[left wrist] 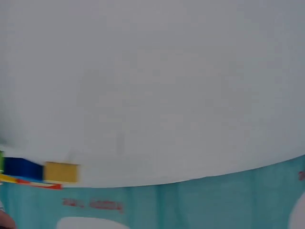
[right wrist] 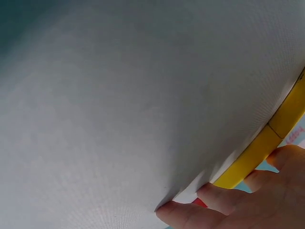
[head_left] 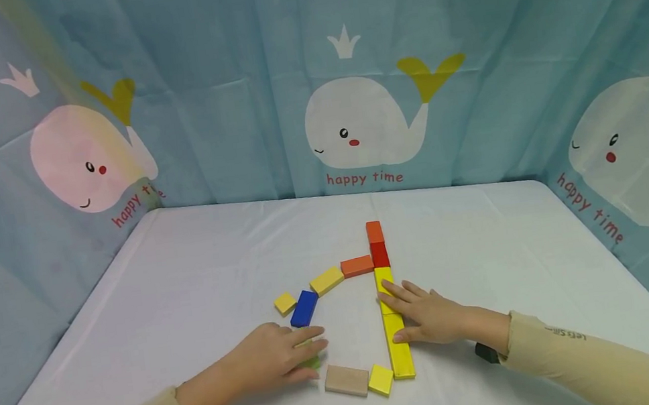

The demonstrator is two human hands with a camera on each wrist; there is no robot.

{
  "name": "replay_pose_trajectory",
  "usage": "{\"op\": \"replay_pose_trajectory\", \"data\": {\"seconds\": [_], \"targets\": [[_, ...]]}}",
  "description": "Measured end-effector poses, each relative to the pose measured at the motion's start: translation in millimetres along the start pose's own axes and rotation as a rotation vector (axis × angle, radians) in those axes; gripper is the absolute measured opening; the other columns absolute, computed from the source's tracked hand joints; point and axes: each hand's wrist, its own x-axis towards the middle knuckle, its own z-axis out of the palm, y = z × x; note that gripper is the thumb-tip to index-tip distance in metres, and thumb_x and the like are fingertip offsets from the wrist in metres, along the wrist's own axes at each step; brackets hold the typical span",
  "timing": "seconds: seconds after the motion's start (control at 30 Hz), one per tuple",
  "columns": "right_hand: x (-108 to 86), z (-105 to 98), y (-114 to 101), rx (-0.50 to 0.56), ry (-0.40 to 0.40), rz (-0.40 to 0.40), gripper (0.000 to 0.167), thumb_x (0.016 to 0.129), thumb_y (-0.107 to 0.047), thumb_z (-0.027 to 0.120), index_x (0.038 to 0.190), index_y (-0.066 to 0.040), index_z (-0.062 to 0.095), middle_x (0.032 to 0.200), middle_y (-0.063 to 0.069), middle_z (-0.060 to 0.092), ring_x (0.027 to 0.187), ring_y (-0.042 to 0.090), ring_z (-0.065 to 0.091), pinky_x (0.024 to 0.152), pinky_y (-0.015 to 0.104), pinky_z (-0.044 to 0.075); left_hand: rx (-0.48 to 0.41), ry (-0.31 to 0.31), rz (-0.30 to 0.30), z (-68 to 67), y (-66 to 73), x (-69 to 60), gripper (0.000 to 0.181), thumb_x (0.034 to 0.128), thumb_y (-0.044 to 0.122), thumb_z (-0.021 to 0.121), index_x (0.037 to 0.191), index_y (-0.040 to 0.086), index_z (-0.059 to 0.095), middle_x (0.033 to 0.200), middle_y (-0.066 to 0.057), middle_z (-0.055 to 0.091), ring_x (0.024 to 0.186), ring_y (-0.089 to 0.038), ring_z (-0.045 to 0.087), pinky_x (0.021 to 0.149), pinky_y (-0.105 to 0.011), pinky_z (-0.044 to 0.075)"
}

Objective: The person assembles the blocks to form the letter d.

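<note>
My left hand (head_left: 279, 354) is at a green block (head_left: 310, 363), partly hidden under its fingers; the thumb is on the near side and the fingers reach over the far part. The right hand (head_left: 432, 314) rests its extended fingers along two long yellow blocks (head_left: 400, 348) laid end to end. Red (head_left: 379, 255) and orange (head_left: 374, 231) blocks continue that straight row away from me. Curving left from it are an orange block (head_left: 357, 266), a pale yellow block (head_left: 327, 281) and a blue block (head_left: 304, 309). Fingers (right wrist: 224, 198) touch the yellow row in the right wrist view.
A small yellow cube (head_left: 285, 304) lies left of the blue block. Nearer me, a plain wooden block (head_left: 346, 381) sits beside a bright yellow block (head_left: 381, 380). A dark object (head_left: 486, 353) is partly hidden under the right wrist. Blue whale-print curtains (head_left: 267, 135) surround the white table (head_left: 198, 265).
</note>
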Motion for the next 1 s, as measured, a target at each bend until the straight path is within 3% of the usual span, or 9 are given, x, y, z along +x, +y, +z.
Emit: {"op": "replay_pose_trajectory", "data": {"seconds": [0.17, 0.3, 0.4, 0.57, 0.67, 0.73, 0.83, 0.93, 1.0], "targets": [[-0.4, 0, 1, 0.001, -0.001, 0.015, 0.078, 0.093, -0.049, 0.059, 0.154, -0.014, 0.027, 0.161, 0.011, 0.014, 0.142, 0.046, 0.016, 0.099, 0.074, 0.022, 0.004, 0.071, 0.022, 8.6, -12.4, -24.3, 0.032, 0.0960, 0.041, 0.060, 0.115, 0.018, 0.071, 0.119, -0.003, 0.067, 0.057, -0.004, 0.058, 0.051, -0.015, 0.042], [-1.3, -1, 1, 0.009, 0.000, 0.012, 0.078, 0.093, -0.049, 0.059, 0.154, -0.014, 0.027, 0.161, 0.011, 0.014, 0.142, 0.046, 0.016, 0.099, 0.075, 0.021, 0.015, 0.173, 0.051, 18.2, -10.4, -27.3, 0.027, 0.1012, 0.034, 0.053, 0.111, 0.019, 0.073, 0.117, -0.003, 0.068, 0.051, -0.002, 0.053, 0.048, -0.012, 0.038], [-1.4, -1, 0, 0.012, 0.002, 0.005, 0.078, 0.093, -0.050, 0.059, 0.154, -0.014, 0.027, 0.161, 0.011, 0.014, 0.142, 0.046, 0.016, 0.099, 0.075, 0.021, 0.016, 0.187, 0.037, 20.7, -6.5, -25.6, 0.026, 0.1025, 0.032, 0.051, 0.111, 0.021, 0.073, 0.117, -0.002, 0.068, 0.050, -0.002, 0.051, 0.048, -0.011, 0.036], [-1.6, 0, 1, 0.012, 0.007, -0.001, 0.078, 0.093, -0.050, 0.059, 0.154, -0.013, 0.027, 0.161, 0.012, 0.015, 0.142, 0.046, 0.016, 0.098, 0.075, 0.022, 0.027, 0.133, 0.008, 19.5, -8.1, -25.9, 0.032, 0.1058, 0.030, 0.042, 0.116, 0.020, 0.070, 0.121, -0.001, 0.065, 0.054, -0.005, 0.052, 0.049, -0.014, 0.038], [-1.6, 0, 1, 0.011, 0.009, -0.002, 0.078, 0.093, -0.049, 0.059, 0.154, -0.013, 0.028, 0.161, 0.012, 0.015, 0.142, 0.047, 0.016, 0.098, 0.075, 0.022, 0.029, 0.116, -0.053, 18.4, -13.8, -26.8, 0.032, 0.1055, 0.029, 0.041, 0.119, 0.016, 0.067, 0.123, -0.005, 0.064, 0.054, -0.007, 0.054, 0.049, -0.017, 0.041], [-1.6, 0, 1, 0.008, 0.009, 0.000, 0.078, 0.093, -0.049, 0.059, 0.154, -0.013, 0.028, 0.161, 0.012, 0.015, 0.142, 0.047, 0.016, 0.098, 0.075, 0.022, 0.030, 0.089, -0.113, 17.9, -17.2, -26.5, 0.026, 0.1012, 0.025, 0.052, 0.120, 0.014, 0.067, 0.125, -0.009, 0.064, 0.052, -0.008, 0.053, 0.048, -0.020, 0.043], [-1.0, 0, 0, 0.007, 0.008, 0.003, 0.078, 0.093, -0.049, 0.059, 0.154, -0.013, 0.028, 0.161, 0.012, 0.015, 0.142, 0.046, 0.016, 0.098, 0.075, 0.022, 0.009, 0.012, -0.190, 17.0, -19.1, -25.4, 0.033, 0.0890, 0.020, 0.070, 0.121, 0.010, 0.067, 0.126, -0.014, 0.063, 0.046, -0.007, 0.048, 0.046, -0.021, 0.042], [-0.1, 0, 0, 0.006, 0.004, 0.003, 0.077, 0.093, -0.049, 0.059, 0.154, -0.013, 0.028, 0.161, 0.012, 0.015, 0.142, 0.046, 0.016, 0.098, 0.074, 0.022, -0.009, -0.063, -0.221, 16.9, -17.9, -24.4, 0.039, 0.0834, 0.011, 0.072, 0.122, 0.009, 0.067, 0.127, -0.016, 0.062, 0.044, -0.006, 0.043, 0.044, -0.020, 0.039], [0.6, -1, 0, 0.002, 0.003, 0.001, 0.077, 0.093, -0.049, 0.058, 0.154, -0.013, 0.028, 0.161, 0.012, 0.015, 0.142, 0.046, 0.016, 0.099, 0.074, 0.022, -0.017, -0.081, -0.226, 16.7, -16.3, -23.5, 0.040, 0.0825, 0.009, 0.072, 0.122, 0.008, 0.067, 0.128, -0.016, 0.061, 0.044, -0.006, 0.042, 0.044, -0.020, 0.037]]}}
